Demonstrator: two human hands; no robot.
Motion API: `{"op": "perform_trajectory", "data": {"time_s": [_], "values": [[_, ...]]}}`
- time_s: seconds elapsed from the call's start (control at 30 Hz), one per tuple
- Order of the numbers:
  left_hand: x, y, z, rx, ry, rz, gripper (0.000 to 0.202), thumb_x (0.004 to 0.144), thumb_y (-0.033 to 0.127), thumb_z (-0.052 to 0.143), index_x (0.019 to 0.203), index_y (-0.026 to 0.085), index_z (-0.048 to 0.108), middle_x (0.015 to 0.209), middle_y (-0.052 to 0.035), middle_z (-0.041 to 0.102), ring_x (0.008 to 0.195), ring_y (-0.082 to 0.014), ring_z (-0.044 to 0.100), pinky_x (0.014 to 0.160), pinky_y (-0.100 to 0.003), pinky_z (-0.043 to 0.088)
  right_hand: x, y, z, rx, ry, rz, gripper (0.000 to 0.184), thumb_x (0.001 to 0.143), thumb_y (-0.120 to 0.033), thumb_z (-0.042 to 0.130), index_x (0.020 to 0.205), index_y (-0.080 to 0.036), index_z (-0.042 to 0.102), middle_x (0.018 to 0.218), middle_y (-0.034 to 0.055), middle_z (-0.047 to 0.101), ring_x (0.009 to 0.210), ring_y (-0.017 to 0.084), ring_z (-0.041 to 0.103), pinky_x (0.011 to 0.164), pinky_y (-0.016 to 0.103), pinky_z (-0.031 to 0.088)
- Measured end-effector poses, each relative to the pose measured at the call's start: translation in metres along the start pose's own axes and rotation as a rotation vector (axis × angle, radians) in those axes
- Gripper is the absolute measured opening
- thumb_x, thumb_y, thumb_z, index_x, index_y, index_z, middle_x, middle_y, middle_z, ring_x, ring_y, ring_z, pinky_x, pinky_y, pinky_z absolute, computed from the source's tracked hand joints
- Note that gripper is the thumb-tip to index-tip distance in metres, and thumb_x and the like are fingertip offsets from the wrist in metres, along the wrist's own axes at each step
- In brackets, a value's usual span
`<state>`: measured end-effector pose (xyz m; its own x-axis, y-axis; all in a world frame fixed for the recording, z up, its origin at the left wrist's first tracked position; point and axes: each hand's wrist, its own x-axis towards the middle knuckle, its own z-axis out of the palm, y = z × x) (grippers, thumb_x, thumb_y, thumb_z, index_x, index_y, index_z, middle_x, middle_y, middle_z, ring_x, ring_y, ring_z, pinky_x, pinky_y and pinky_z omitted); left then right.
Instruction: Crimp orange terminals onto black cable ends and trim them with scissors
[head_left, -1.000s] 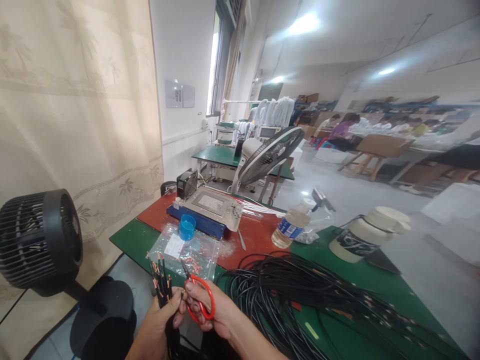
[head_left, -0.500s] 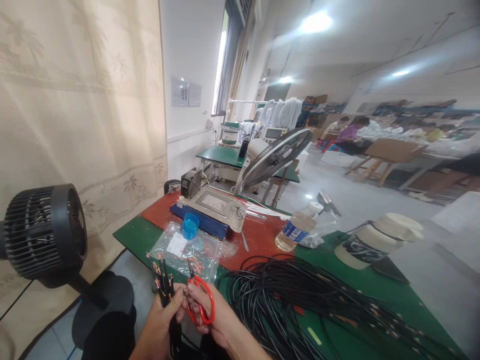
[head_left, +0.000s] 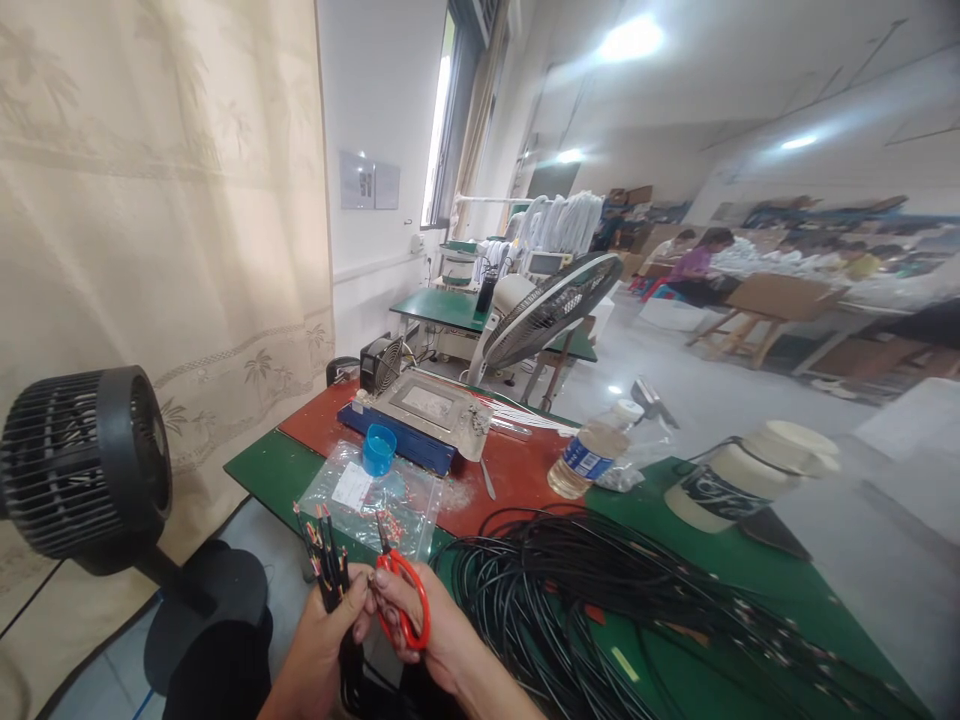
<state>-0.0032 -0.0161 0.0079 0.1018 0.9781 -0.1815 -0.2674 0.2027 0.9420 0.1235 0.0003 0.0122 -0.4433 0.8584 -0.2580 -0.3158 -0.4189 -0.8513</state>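
Note:
A bundle of black cables (head_left: pixel 324 565) with stripped, coppery and coloured wire ends stands up out of my left hand (head_left: pixel 330 632), which is wrapped round it. My right hand (head_left: pixel 420 610) holds red-handled scissors (head_left: pixel 421 595), their blades pointing up and away from me. The fingertips of both hands meet between the bundle and the scissors; whatever is pinched there is too small to make out. Just beyond the hands lies a clear plastic bag (head_left: pixel 337 500) with small reddish wire scraps (head_left: pixel 386 527) on it. A blue plastic cup (head_left: pixel 379 452) sits on the bag.
A large heap of black cables (head_left: pixel 540 580) covers the table's right front. Behind are a metal-topped blue device (head_left: pixel 427 405), a bottle of yellowish liquid (head_left: pixel 589 455) and a cream jug (head_left: pixel 739 480). A black fan (head_left: pixel 86 460) stands left, another fan (head_left: pixel 551 310) beyond the table. People sit far right.
The whole view has shifted very slightly. Both hands keep almost the same pose, with the cables and scissors still held.

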Motion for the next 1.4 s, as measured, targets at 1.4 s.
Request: {"op": "perform_trajectory", "data": {"time_s": [1.4], "values": [[0.000, -0.012, -0.005, -0.067, -0.050, -0.032, 0.028, 0.074, 0.042, 0.062, 0.061, 0.017, 0.058, 0.052, 0.0041, 0.045, 0.048, -0.0088, 0.035, 0.051, -0.026, 0.027, -0.005, 0.003, -0.004, 0.110, 0.029, 0.131, 0.042, 0.064, -0.053, 0.070, 0.062, -0.013, 0.057, 0.040, -0.0084, 0.041, 0.029, 0.003, 0.030, 0.027, 0.016, 0.017]]}}
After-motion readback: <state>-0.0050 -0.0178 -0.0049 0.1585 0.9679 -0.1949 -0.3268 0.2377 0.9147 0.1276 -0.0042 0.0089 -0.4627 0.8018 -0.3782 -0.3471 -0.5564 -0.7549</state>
